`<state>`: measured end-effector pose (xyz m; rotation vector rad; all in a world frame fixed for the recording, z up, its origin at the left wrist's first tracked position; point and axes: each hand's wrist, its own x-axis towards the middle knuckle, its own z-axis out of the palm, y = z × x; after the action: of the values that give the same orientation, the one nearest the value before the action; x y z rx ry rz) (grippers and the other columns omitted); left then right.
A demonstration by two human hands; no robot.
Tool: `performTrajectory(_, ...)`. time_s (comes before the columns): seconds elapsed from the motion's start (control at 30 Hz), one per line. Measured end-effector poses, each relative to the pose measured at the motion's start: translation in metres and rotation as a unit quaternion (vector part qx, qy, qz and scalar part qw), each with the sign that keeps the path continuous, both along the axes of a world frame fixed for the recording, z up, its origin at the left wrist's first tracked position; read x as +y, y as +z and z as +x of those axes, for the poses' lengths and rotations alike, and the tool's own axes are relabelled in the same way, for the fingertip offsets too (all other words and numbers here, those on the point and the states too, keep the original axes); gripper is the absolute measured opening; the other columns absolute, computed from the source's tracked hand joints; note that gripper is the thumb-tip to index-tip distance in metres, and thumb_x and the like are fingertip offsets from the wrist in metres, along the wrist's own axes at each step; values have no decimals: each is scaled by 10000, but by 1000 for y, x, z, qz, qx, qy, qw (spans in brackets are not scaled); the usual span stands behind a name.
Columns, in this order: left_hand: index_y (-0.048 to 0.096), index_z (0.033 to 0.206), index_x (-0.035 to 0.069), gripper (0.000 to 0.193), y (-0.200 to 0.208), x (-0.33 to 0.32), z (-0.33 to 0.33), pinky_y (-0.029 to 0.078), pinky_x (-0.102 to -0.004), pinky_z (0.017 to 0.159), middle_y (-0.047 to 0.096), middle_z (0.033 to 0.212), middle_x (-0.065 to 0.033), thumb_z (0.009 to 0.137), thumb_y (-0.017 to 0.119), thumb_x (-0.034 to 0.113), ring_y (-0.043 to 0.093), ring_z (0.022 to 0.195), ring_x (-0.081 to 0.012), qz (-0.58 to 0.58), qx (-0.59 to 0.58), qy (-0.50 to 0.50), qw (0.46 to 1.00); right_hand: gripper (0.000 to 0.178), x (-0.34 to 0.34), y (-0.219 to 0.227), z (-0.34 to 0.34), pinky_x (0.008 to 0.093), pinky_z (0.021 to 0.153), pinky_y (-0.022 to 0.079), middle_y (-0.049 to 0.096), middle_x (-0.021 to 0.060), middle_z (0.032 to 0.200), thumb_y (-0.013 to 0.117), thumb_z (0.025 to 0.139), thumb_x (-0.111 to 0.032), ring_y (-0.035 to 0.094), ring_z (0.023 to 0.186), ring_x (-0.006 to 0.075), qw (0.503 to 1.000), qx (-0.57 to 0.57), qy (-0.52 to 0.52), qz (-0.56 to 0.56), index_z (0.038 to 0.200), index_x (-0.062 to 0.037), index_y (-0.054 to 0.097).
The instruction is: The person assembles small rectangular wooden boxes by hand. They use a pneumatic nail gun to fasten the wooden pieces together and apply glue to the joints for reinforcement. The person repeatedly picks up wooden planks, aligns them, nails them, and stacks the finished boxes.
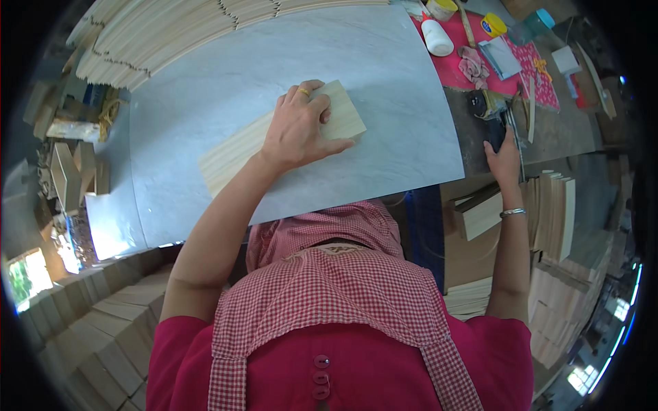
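Observation:
A long, pale wooden piece point(233, 154), shaped like a closed box, lies aslant on the light grey tabletop point(384, 61). My left hand point(298, 127) rests over its right part, the fingers curled across the top and the thumb stretched along the near side. Out to the right, my right hand point(506, 156) is closed round the handle of a black tool point(492, 123), whose head is wrapped in tan tape. That tool lies on a darker side table point(562, 140); its exact kind is unclear, and my fingers hide part of the grip.
Many thin wooden slats point(185, 31) are stacked along the far left edge. A red cloth point(449, 68) at the far right carries a white glue bottle point(437, 38), a pink rag point(473, 66) and jars. Wooden boxes point(89, 342) stand at lower left, boards point(552, 212) at right.

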<state>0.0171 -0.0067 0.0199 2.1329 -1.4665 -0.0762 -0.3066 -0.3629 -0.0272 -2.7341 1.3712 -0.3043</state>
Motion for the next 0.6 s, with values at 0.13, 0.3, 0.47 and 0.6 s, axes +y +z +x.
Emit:
performTrajectory(0.13,552,832,46,490,-5,0,-1,442,-477,994,561,1343,-242,662,873,375,540,1154,-409,-8,5,7,1000,644,9,30,41,517,916,521,664,332,1119,648,806,-67,663,1043,468,995,88,-38,19,1408,49,452)
performTrajectory(0.3,654,871,25,521,-6,4,1,452,-467,998,583,1323,-236,685,841,474,553,1180,-378,-1,19,10,1000,385,16,93,72,427,649,579,722,189,814,682,816,-103,731,674,318,980,71,-76,169,1159,62,627)
performTrajectory(0.47,688,945,18,545,-16,9,2,454,-458,1019,582,1322,-233,683,845,470,555,1197,-375,-45,-32,10,998,236,109,137,75,301,463,462,637,40,662,757,846,-140,576,484,120,959,-63,68,269,966,43,668)
performTrajectory(0.6,693,998,19,560,-10,10,2,450,-458,1036,574,1328,-249,676,844,451,554,1209,-378,-3,-3,6,1000,265,179,158,100,258,435,410,604,1,655,807,856,-172,513,470,73,941,-66,153,294,970,23,669)
